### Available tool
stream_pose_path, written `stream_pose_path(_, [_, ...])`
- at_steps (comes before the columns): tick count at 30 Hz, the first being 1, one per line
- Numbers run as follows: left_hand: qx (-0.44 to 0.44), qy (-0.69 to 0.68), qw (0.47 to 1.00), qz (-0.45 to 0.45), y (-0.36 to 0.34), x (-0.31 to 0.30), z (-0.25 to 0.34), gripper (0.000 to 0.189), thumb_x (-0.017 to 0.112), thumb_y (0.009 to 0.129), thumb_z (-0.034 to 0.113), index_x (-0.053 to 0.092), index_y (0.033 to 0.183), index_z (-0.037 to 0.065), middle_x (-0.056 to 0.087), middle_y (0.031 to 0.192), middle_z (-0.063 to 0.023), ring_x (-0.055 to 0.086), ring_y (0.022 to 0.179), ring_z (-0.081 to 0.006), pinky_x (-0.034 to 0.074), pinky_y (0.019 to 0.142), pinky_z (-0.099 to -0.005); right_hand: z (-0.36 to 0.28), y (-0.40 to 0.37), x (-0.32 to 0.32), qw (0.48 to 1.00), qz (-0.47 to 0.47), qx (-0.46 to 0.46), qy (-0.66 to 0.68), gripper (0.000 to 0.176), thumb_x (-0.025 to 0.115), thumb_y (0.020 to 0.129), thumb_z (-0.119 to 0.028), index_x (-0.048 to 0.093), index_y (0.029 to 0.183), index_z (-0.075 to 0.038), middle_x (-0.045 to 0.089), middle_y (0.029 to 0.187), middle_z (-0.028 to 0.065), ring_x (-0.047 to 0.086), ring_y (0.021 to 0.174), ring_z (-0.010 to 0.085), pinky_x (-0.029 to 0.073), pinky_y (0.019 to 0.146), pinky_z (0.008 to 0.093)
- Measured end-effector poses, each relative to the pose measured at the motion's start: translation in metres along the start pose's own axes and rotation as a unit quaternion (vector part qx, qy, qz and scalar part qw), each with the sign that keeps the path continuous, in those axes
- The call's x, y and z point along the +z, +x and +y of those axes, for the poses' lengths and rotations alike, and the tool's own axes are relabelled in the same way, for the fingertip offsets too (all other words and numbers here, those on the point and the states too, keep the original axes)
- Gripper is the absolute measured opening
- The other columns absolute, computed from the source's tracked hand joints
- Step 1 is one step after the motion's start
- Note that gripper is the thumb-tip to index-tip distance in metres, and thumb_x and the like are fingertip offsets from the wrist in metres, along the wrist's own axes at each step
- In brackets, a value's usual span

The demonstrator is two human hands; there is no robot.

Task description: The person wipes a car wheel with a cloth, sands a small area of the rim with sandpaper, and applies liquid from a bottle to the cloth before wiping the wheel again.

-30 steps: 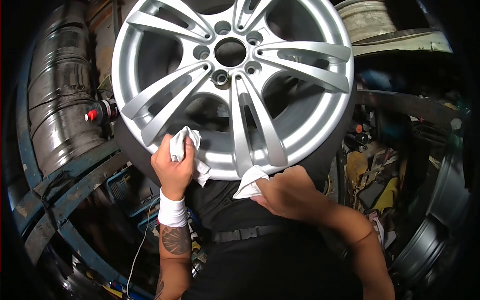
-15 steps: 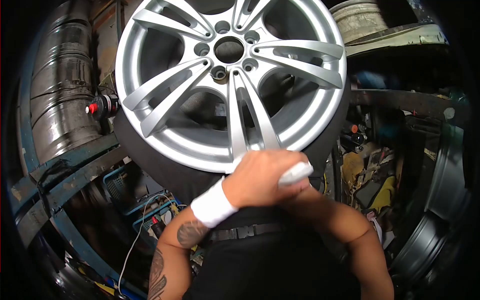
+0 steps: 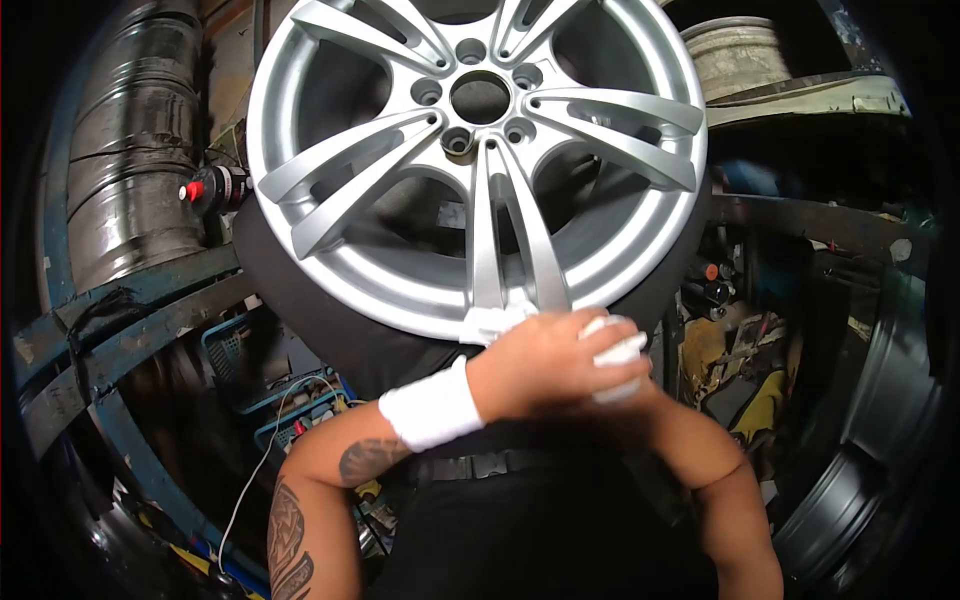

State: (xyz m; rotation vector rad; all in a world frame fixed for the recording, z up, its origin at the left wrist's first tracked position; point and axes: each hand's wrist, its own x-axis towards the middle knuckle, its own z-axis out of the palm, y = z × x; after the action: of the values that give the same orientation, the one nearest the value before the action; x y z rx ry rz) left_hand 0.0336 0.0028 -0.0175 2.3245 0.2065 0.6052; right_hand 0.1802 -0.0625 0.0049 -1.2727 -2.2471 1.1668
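Note:
A silver alloy wheel (image 3: pixel 535 230) with twin spokes rests face up over my lap. My left hand (image 3: pixel 540 365), with a white band round its wrist, is at the wheel's near rim, fingers closed around a crumpled white cloth (image 3: pixel 617 350). More white material (image 3: pixel 495 323) shows between this hand and the rim, by the foot of the nearest spoke. Beneath and behind the left hand lies my right hand (image 3: pixel 628 398); it is mostly hidden and blurred, so its fingers cannot be made out.
Stacked metal wheels (image 3: pixel 135 150) stand at the left beside a blue metal frame (image 3: pixel 150 300). A dark bottle with a red cap (image 3: pixel 213 188) is near the wheel's left side. Blue baskets (image 3: pixel 235 365) sit low left; another rim (image 3: pixel 840 490) leans at the right.
My left hand has shifted slightly to the right with the cloth, its fingers now over it. White material now shows more at the rim. The wheel appears a little farther right in view.

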Motion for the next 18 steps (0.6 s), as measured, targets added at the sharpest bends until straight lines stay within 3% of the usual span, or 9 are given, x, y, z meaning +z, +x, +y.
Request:
stream_pose_path(2, [-0.02, 0.017, 1.0, -0.006, -0.001, -0.009, -0.008, 0.038, 0.07, 0.081, 0.026, 0.065, 0.119, 0.023, 0.061, 0.122, -0.0063, 0.069, 0.098, -0.0252, 0.06, 0.066, -0.0344, 0.005, -0.001, 0.001, 1.0, 0.005, -0.014, 0.004, 0.027, 0.064, 0.093, -0.013, 0.062, 0.119, -0.005, 0.064, 0.107, 0.0122, 0.065, 0.103, 0.0275, 0.052, 0.088, 0.0394])
stream_pose_path(4, [-0.004, 0.023, 0.998, 0.063, -0.01, -0.004, 0.007, 0.041, 0.077, 0.075, 0.03, 0.068, 0.115, 0.022, 0.061, 0.121, -0.0059, 0.068, 0.094, -0.0249, 0.059, 0.065, -0.0352, -0.001, -0.005, 0.007, 1.0, 0.01, -0.012, 0.014, 0.029, 0.064, 0.093, -0.012, 0.062, 0.121, -0.005, 0.064, 0.109, 0.0126, 0.065, 0.104, 0.0277, 0.051, 0.09, 0.0396])
stream_pose_path(5, [-0.01, -0.006, 0.998, 0.06, -0.014, -0.012, 0.016, 0.051, 0.083, 0.065, 0.036, 0.07, 0.113, 0.022, 0.063, 0.121, -0.0059, 0.069, 0.089, -0.0245, 0.058, 0.064, -0.0354, -0.006, -0.008, 0.008, 1.0, 0.013, -0.01, 0.021, 0.03, 0.064, 0.093, -0.012, 0.062, 0.121, -0.005, 0.064, 0.11, 0.0128, 0.065, 0.105, 0.0278, 0.051, 0.09, 0.0398])
stream_pose_path(9, [-0.048, -0.045, 0.996, 0.066, -0.008, -0.028, -0.003, 0.066, 0.087, 0.054, 0.038, 0.071, 0.115, 0.019, 0.067, 0.122, -0.0071, 0.067, 0.079, -0.0235, 0.055, 0.061, -0.0355, -0.006, -0.008, 0.002, 0.999, 0.015, -0.026, 0.031, 0.033, 0.063, 0.093, -0.011, 0.061, 0.124, -0.005, 0.063, 0.114, 0.0135, 0.064, 0.109, 0.0283, 0.051, 0.093, 0.0403])
stream_pose_path(14, [0.009, 0.008, 0.997, 0.082, -0.012, -0.01, -0.002, 0.067, 0.087, 0.052, 0.037, 0.071, 0.115, 0.023, 0.068, 0.12, -0.0045, 0.066, 0.077, -0.0225, 0.054, 0.061, -0.0361, -0.001, -0.009, 0.002, 0.998, 0.014, -0.043, 0.033, 0.036, 0.063, 0.092, -0.01, 0.06, 0.128, -0.004, 0.062, 0.119, 0.0144, 0.062, 0.114, 0.0289, 0.051, 0.097, 0.041])
stream_pose_path(18, [-0.038, -0.007, 0.996, 0.077, -0.008, -0.021, -0.02, 0.071, 0.089, 0.047, 0.038, 0.071, 0.114, 0.022, 0.069, 0.118, -0.0064, 0.066, 0.078, -0.0251, 0.056, 0.064, -0.0373, 0.01, -0.007, 0.001, 0.998, 0.012, -0.063, 0.024, 0.04, 0.063, 0.092, -0.01, 0.059, 0.131, -0.004, 0.061, 0.123, 0.0151, 0.062, 0.118, 0.0293, 0.05, 0.099, 0.0415])
